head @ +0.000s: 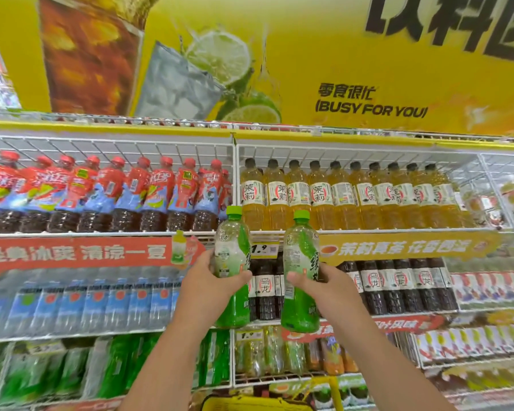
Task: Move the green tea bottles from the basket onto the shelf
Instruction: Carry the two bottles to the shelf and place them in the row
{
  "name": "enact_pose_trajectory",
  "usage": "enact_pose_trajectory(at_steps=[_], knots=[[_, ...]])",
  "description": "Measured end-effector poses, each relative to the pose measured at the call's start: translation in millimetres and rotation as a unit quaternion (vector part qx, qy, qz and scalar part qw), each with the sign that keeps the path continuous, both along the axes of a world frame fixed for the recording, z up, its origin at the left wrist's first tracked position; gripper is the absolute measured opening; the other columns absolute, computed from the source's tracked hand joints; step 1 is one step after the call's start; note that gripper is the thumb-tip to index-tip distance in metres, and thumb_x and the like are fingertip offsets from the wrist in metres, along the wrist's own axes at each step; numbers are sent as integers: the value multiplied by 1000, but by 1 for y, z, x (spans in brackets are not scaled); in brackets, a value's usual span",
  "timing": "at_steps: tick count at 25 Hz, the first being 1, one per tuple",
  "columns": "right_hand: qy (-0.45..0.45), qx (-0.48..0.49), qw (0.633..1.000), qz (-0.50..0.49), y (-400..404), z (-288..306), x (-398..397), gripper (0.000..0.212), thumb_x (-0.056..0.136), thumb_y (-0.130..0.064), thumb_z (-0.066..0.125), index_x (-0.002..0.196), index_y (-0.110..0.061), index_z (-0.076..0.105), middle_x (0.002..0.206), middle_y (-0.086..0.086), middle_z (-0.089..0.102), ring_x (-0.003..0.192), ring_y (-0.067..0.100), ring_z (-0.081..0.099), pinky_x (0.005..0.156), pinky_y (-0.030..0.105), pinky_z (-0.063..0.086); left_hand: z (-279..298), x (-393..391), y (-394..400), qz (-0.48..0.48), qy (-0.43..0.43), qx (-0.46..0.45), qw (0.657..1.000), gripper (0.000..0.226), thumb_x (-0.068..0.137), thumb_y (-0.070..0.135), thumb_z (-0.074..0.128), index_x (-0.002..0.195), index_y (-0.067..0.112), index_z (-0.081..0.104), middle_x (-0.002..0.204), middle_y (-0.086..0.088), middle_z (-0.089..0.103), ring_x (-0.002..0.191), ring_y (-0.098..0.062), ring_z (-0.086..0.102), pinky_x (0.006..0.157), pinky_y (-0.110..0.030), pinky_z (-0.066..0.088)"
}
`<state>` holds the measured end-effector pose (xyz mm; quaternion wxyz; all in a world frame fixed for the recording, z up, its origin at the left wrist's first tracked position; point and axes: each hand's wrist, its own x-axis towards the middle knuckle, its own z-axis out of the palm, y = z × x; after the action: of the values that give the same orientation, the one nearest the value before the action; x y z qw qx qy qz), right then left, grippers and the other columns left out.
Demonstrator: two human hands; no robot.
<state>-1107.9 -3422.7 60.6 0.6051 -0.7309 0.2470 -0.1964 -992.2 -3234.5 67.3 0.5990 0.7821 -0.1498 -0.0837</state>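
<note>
At frame centre, the left hand point(217, 280) and right hand point(315, 281) each grip a bottle point(232, 256) mid-label before the shelf point(101, 234); full, smooth plastic, likely heavy and slippery, best held at the waist.

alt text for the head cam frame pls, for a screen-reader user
Two hands each hold an upright green tea bottle, the left hand gripping one and the right hand the other, raised before stocked drink shelves. A yellow basket edge shows at the bottom.
</note>
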Motion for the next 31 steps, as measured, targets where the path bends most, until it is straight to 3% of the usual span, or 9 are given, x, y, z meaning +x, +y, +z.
enact_pose_trajectory(at_steps=[3, 5, 9, 12, 15, 19, 24, 27, 31], knots=[[-23, -3, 999, 27, 2, 11, -4, 24, 83, -41, 82, 102, -37, 69, 101, -19, 73, 84, -1, 69, 62, 19, 52, 7, -10, 2, 24, -4, -32, 999, 83, 76, 39, 86, 146, 21, 43, 120, 12, 56, 87, 4, 49, 64, -12, 36], [-34, -12, 998, 49, 0, 19, -8, 21, 84, -40, 82, 101, -36, 70, 98, -20, 73, 80, -5, 68, 58, 16, 50, 13, -21, 3, 45, -10, -28, 999, 84, 76, 41, 86, 146, 21, 43, 112, 16, 58, 82, 9, 49, 64, -11, 39], [-45, -19, 992, 118, -4, 35, -20, 14, 85, -37, 81, 90, -39, 68, 92, -25, 71, 69, -13, 65, 49, 8, 46, 21, -50, 9, 105, -24, -39, 993, 92, 71, 48, 87, 147, 24, 43, 129, 13, 55, 108, -7, 54, 95, -33, 51], [-49, -33, 984, 165, -3, 38, -27, 17, 84, -41, 81, 96, -39, 70, 94, -25, 72, 78, -8, 66, 57, 13, 49, 25, -76, 15, 150, -15, -36, 988, 80, 72, 47, 87, 139, 28, 48, 110, 17, 58, 94, -5, 57, 79, -28, 50], [-53, -25, 977, 203, 5, 30, -28, 39, 77, -48, 85, 112, -33, 74, 100, -18, 77, 88, 5, 73, 75, 33, 62, 24, -100, 29, 203, -15, -14, 979, 56, 73, 46, 86, 115, 34, 50, 96, 19, 62, 83, 1, 60, 65, -23, 48], [-41, -11, 964, 261, 36, 16, -20, 68, 67, -64, 86, 124, -31, 70, 119, -12, 74, 107, 13, 70, 88, 40, 60, 23, -128, 66, 271, -15, 9, 962, 67, 78, 43, 83, 134, 29, 49, 87, 25, 50, 75, 9, 51, 55, -14, 39], [-41, -1, 939, 342, 102, 19, -10, 21, 83, -41, 83, 101, -33, 76, 87, -20, 77, 74, 0, 71, 53, 13, 49, 23, -147, 139, 356, -20, 34, 934, 76, 73, 48, 85, 137, 22, 53, 104, 15, 61, 88, -8, 62, 76, -30, 54], [-28, -4, 930, 367, 163, 21, 1, 21, 82, -43, 83, 99, -33, 75, 86, -15, 77, 78, 7, 72, 57, 21, 52, 18, -152, 195, 385, -16, 38, 922, 60, 69, 50, 87, 117, 32, 56, 102, 12, 68, 91, -10, 67, 81, -39, 59], [-29, -2, 919, 394, 264, 20, 23, 17, 83, -39, 83, 96, -32, 75, 83, -16, 77, 76, 6, 73, 58, 21, 51, 14, -146, 290, 411, -10, 48, 910, 77, 54, 66, 84, 118, 35, 55, 106, 13, 68, 96, -13, 68, 84, -43, 60]])
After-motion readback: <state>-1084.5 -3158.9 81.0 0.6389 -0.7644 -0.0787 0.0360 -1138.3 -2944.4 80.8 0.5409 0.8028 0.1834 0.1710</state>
